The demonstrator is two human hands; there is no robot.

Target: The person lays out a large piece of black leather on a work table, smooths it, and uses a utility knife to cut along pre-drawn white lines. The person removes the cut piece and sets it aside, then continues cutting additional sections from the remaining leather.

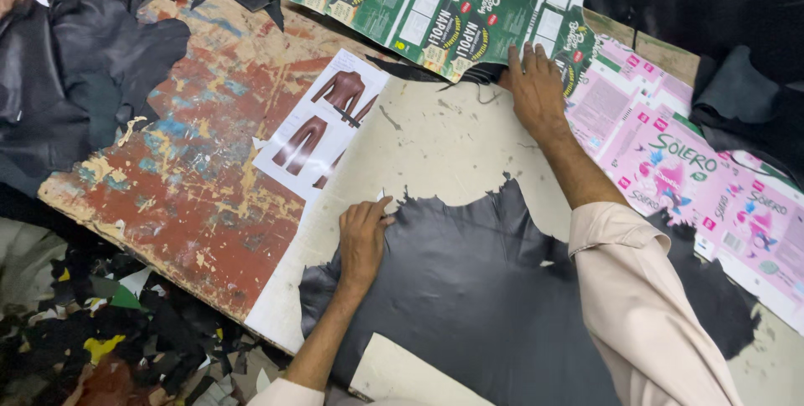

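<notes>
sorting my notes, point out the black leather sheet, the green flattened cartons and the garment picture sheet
black leather sheet (477, 280), head view, its middle
green flattened cartons (435, 4), head view, middle panel
garment picture sheet (322, 121), head view, its centre

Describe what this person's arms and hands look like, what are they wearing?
Both hands, the left hand and the right hand, are bare, with no gloves visible. Each arm wears a pale beige sleeve rolled up, leaving the forearms uncovered.
</notes>
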